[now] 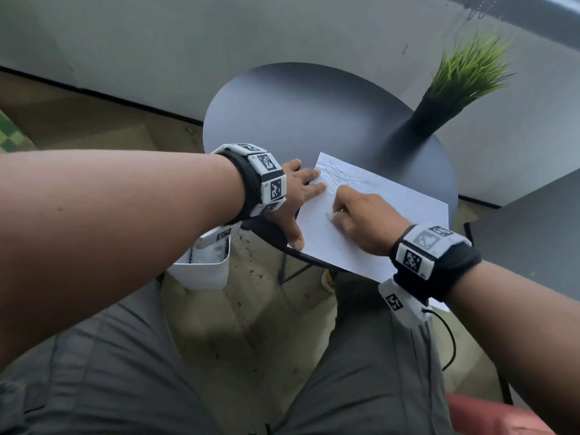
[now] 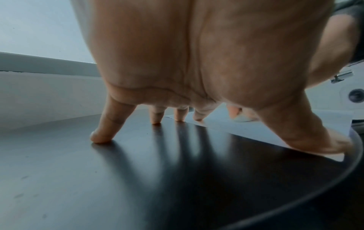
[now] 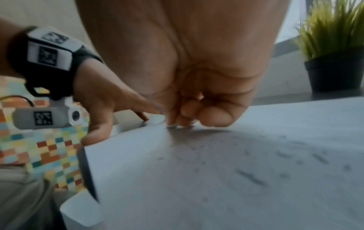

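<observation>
1. both hands are on the work: the left hand point(image 1: 292, 199) lies spread and flat, its fingers point(image 2: 102, 132) straight and set apart, the thumb pressing down the near left corner of the sheet of paper point(image 1: 392, 215).
2. seen from the left wrist, the outer fingertips rest on the bare table point(image 1: 298, 114), while the inner ones touch the paper's left edge.
3. the right hand point(image 1: 364, 221) is curled, its fingertips pinching a small pale lump, which seems to be an eraser point(image 1: 333, 216), though it is blurred.
4. the eraser touches the paper near its left side, just below a patch of pencil scribbles.
5. the paper lies on the near right part of the round dark table, its near edge hanging over the rim.
6. a plant point(image 1: 467, 70) in a black pot stands at the table's far right.
7. a white bin point(image 1: 204, 271) sits on the floor under the left wrist.
</observation>
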`<state>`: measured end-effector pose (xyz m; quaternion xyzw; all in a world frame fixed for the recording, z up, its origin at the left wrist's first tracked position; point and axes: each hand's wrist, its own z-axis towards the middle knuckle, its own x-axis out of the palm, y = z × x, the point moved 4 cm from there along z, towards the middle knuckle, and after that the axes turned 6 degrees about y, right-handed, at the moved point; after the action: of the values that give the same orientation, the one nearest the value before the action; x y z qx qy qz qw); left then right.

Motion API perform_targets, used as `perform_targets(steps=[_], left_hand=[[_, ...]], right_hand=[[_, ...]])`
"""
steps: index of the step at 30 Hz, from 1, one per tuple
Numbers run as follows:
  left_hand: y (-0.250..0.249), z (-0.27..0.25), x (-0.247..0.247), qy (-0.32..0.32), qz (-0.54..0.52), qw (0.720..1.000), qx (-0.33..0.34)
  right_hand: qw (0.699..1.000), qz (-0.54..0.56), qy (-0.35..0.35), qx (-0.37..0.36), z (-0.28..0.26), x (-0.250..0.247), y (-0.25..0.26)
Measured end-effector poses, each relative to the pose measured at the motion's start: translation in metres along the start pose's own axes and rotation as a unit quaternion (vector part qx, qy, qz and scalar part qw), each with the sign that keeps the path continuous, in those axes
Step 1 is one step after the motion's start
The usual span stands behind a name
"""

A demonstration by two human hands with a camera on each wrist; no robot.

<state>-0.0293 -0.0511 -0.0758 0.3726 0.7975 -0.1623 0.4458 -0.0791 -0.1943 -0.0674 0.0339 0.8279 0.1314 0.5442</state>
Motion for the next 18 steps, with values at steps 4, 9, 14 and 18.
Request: perform_targets(steps=[4,9,14,18], left_hand=[[-0.001,-0.001,0.0,0.003,0.006,1.0,-0.005],[-0.001,-0.004,-0.001,0.01,0.0,1.0,-0.003],[0.0,-0.003,0.0,0.017,-0.001,1.0,-0.003],[0.0,-0.005,0.001,0.025,-0.017,1.0,-0.005]], right_hand=[[0.994,-0.017,0.007,-0.104,-0.018,0.024,0.041],[1.0,0.014,0.005,-0.008,0.006,0.0,0.003],[0.993,0.009,-0.008,-0.114,-0.01,0.022,0.038],[0.997,0.001,0.025,-0.077,0.002,0.008,0.017]])
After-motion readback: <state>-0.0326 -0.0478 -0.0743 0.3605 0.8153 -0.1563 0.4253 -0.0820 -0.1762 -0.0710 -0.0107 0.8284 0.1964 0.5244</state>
